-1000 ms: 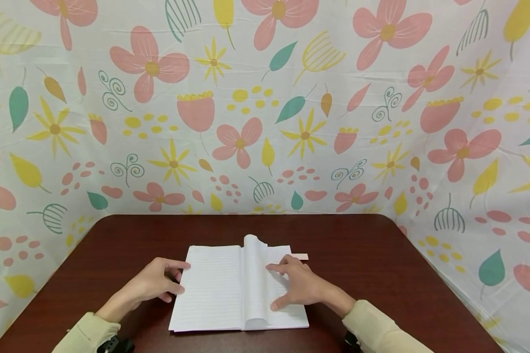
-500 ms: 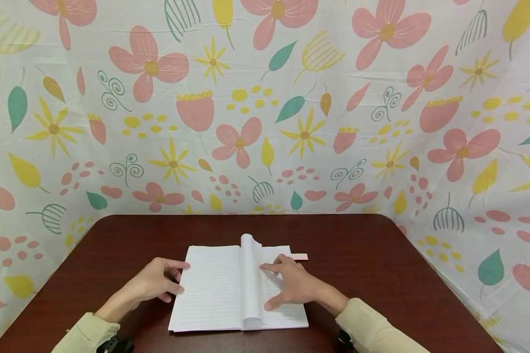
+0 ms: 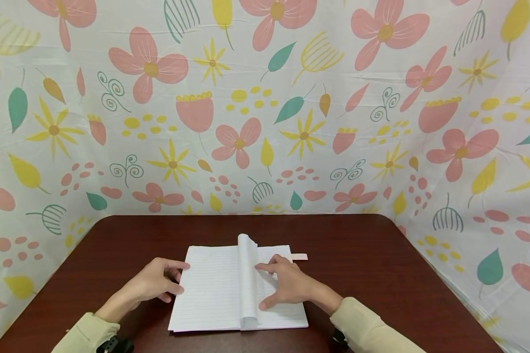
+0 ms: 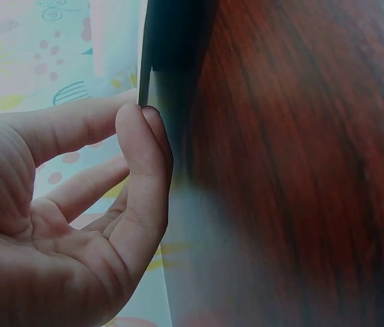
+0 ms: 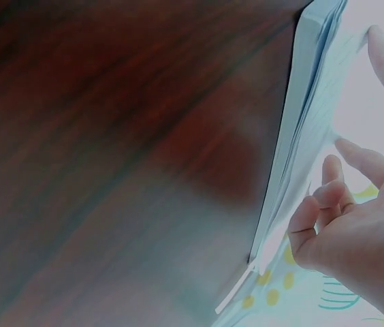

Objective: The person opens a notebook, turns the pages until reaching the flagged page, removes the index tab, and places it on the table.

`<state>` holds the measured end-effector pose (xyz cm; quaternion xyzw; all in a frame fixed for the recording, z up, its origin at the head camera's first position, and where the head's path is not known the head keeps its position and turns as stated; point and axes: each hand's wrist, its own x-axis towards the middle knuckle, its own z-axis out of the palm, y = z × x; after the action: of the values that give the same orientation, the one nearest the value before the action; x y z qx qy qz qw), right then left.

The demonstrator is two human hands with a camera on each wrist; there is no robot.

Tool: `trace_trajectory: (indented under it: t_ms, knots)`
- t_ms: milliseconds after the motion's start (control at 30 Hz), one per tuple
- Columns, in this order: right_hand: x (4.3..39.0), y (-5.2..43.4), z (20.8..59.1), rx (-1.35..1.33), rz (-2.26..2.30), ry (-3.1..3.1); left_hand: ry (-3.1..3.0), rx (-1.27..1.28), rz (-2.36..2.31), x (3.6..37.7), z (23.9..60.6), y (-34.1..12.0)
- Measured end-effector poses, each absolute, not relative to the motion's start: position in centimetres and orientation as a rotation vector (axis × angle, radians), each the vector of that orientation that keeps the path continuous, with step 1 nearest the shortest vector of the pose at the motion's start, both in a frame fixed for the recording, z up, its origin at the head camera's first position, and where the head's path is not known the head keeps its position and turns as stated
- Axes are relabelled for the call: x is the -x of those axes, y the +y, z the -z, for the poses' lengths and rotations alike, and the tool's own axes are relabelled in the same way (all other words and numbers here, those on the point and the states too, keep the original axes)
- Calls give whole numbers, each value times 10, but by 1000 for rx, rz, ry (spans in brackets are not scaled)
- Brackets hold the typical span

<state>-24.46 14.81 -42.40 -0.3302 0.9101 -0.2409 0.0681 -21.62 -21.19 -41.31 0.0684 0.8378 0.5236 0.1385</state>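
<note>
Two hands work at one lined notebook (image 3: 207, 289), laid out flat toward the near side of a desk (image 3: 357, 245). A pale strip (image 3: 299, 256) juts past the notebook's right edge near its far corner. Flower-printed cloth (image 3: 311, 73) hangs behind the desk and along its sides, while dark devices (image 3: 110, 344) show beneath your pale sleeves (image 3: 368, 326).

Your right hand (image 3: 291, 283) covers part of the right-hand page, and a curled page (image 3: 249, 284) stands along the centre fold, hiding it. That hand's thumb and forefinger are spread, the forefinger at the curl's right side, the thumb lower down beside it. Your left hand (image 3: 152, 280) meets the notebook's left edge, thumb and forefinger tips apart and touching it.

Compared with one second ago, the curl is narrower and farther left, and your right hand has slid left with it; your left hand has kept its place.

White ruled paper bends into a smooth tube whose far end pokes past the notebook's top. The right wrist view shows layered page edges. The desk is dark red-brown, streaked with wood grain and rounded at its far corners; the whitish cloth is lightly creased, printed in pink, yellow and teal.
</note>
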Motion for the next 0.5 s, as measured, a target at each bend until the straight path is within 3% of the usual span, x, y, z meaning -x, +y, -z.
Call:
trace_trajectory:
  t_ms: [500]
  knots:
    - [246,136,423,1080,756,2726,2425,-187,-1511,217,413,-211]
